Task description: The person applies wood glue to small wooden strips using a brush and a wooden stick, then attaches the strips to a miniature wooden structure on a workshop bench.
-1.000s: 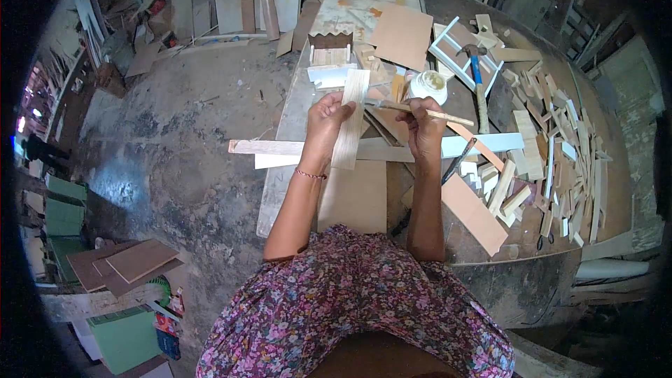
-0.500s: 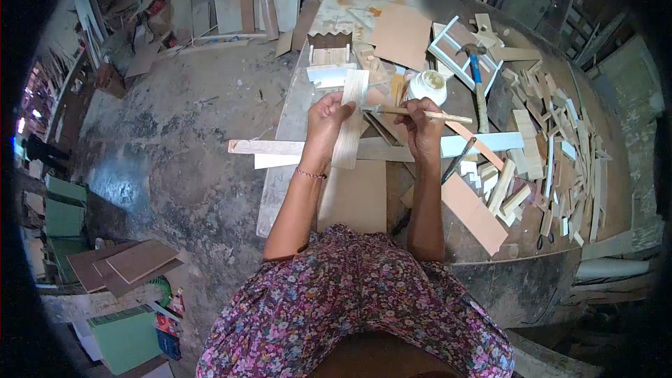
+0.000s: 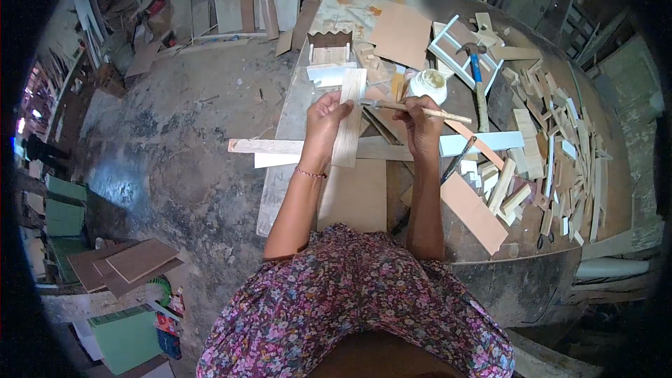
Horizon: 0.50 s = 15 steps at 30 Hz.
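My left hand point(image 3: 327, 120) grips a narrow pale wooden board point(image 3: 349, 122), thumb on its face, holding it lengthwise over the bench. Pinched in my right hand point(image 3: 421, 120) is a thin brush point(image 3: 450, 117), its tip pointing left at the board's right edge. Whether the tip touches the board is hard to tell. Just beyond my right hand stands an open white jar point(image 3: 428, 87) with pale contents. Beneath the hands a long wooden strip point(image 3: 266, 146) lies across the bench, with a light blue strip point(image 3: 493, 141) to the right.
A hammer point(image 3: 477, 73) rests beside a white wooden frame point(image 3: 449, 47) at the back right. Many wood offcuts point(image 3: 563, 147) cover the bench's right side. A small box-like wooden piece point(image 3: 330, 52) sits beyond my left hand. Dark boards point(image 3: 143, 261) lie at the lower left.
The board in my left hand has shifted very slightly left. The brush in my right hand has barely moved. Both grips are unchanged.
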{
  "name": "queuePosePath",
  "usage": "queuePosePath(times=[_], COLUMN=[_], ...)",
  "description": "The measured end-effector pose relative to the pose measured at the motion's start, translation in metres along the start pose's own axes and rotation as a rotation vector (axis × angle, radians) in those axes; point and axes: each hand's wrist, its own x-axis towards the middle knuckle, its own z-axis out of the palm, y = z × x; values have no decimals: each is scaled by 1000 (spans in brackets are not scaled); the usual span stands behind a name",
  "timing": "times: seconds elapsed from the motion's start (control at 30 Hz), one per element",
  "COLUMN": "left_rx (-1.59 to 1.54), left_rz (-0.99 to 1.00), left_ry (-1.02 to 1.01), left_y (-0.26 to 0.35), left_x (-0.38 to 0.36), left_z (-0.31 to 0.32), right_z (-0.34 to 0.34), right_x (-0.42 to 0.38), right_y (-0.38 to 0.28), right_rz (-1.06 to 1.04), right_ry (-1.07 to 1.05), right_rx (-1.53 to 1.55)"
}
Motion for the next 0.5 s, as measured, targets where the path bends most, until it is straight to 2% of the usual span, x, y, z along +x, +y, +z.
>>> queuePosePath(times=[0.2, 0.3, 0.5], left_rx=[0, 6, 28], left_rz=[-20, -14, 43], left_ry=[18, 15, 8], left_y=[1, 0, -2], left_x=[0, 0, 1], left_z=[-1, -1, -2], right_z=[2, 6, 7], right_x=[-3, -3, -5], right_y=[-3, -4, -1], right_rz=[43, -11, 35], right_ry=[-42, -53, -10], right_rx=[-58, 7, -76])
